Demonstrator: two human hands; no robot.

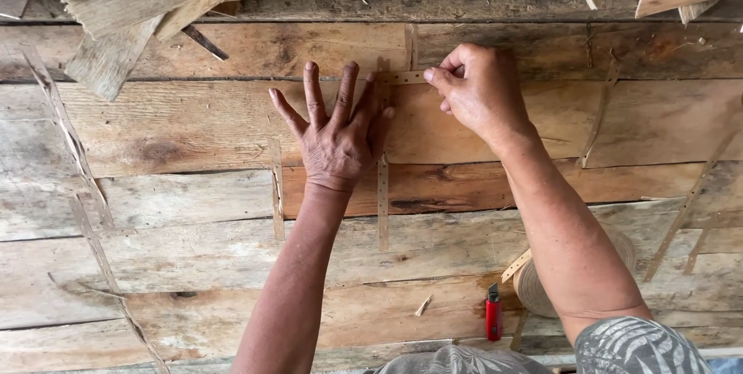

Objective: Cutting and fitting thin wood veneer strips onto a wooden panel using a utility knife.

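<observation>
My left hand [334,132] lies flat with fingers spread on a rough wooden plank surface [193,122], pressing down a thin perforated wooden strip [382,196] that runs towards me from under its fingers. My right hand [480,91] pinches the end of a short crosswise perforated strip [401,77] between thumb and forefinger, just right of the left fingertips. The two strips meet at a corner by my left fingertips.
Thin wood veneer sheets [131,2] are piled at the top left and top right. Loose thin strips [276,188] lie scattered on the planks. A red utility knife [493,313] and a roll of strip [534,285] sit near my right forearm.
</observation>
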